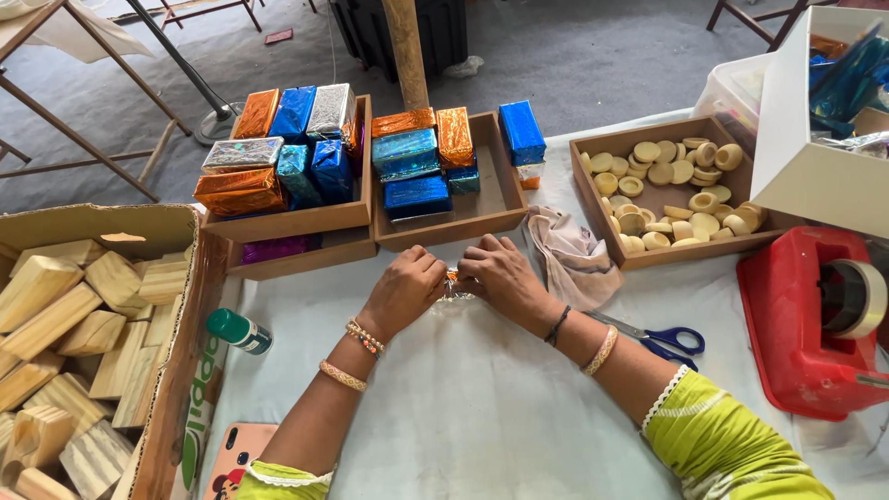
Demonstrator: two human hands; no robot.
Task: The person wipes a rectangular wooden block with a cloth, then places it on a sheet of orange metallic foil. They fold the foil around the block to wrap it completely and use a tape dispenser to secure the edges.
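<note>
Both hands meet at the middle of the table (pixel 482 407), just in front of the middle wooden tray (pixel 505 208). The left hand (pixel 405 289) and right hand (pixel 500 275) press in from either side on a small foil-wrapped piece (pixel 451 285), fingers curled and pinching its shiny ends; only a sliver of orange and silver foil shows between them. To do this fold well, it seems wise to keep the foil tight against the piece, crease each end flat with the fingertips, and hold it down on the table so the wrap does not spring back.

In that middle tray lie wrapped blocks (pixel 419 157) in blue, orange and holographic foil. Left of it, a second tray (pixel 296 222) holds more in orange, blue and silver. Right of it, a third tray (pixel 741 243) holds pale round discs. Far left of it, a cardboard box (pixel 176 389) is full of bare wooden blocks, with a green-capped glue stick (pixel 238 331) beside it. Near right of it lie a beige cloth (pixel 576 259), blue-handled scissors (pixel 662 340) and a red tape dispenser (pixel 806 324).
</note>
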